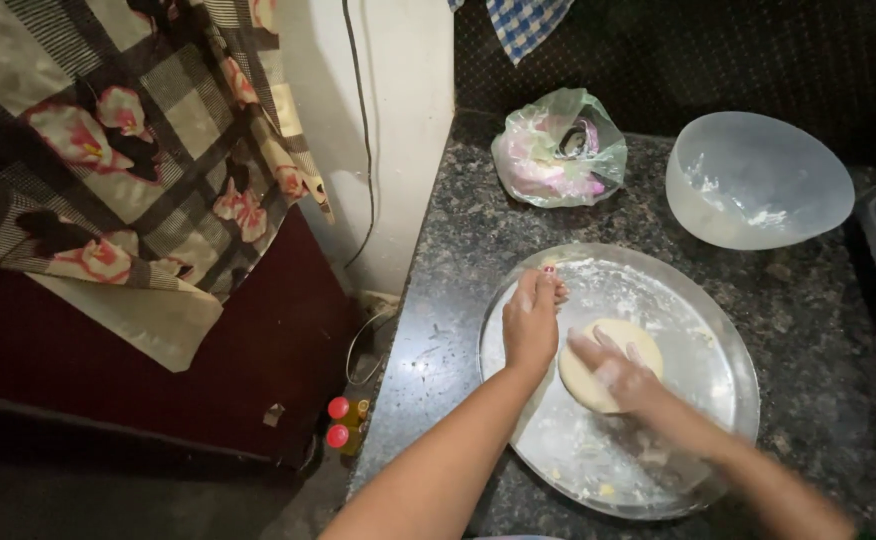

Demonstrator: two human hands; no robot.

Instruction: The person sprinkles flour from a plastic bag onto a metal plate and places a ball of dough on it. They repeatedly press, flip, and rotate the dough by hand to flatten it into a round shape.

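Two bare hands at a disc of dough on a floured steel plate, dark stone counter.

Right hand [613,372]: motion-blurred, fingers flat and spread, pressed onto the pale round dough [620,340]; nothing pinched. Left hand [532,322]: just beside the right, fingers together and extended, resting flat on the plate [698,420] at the dough's left edge, holding nothing. Dough: under the right hand, near the plate's centre. Beyond the hands: a translucent white bowl [758,180] with flour traces, and left of it a knotted clear plastic bag [560,150] with pinkish contents, both on the counter [828,350]. Left of the left forearm, below the counter: two red-capped bottles [342,422]. Further left: a checked floral cloth [128,150].
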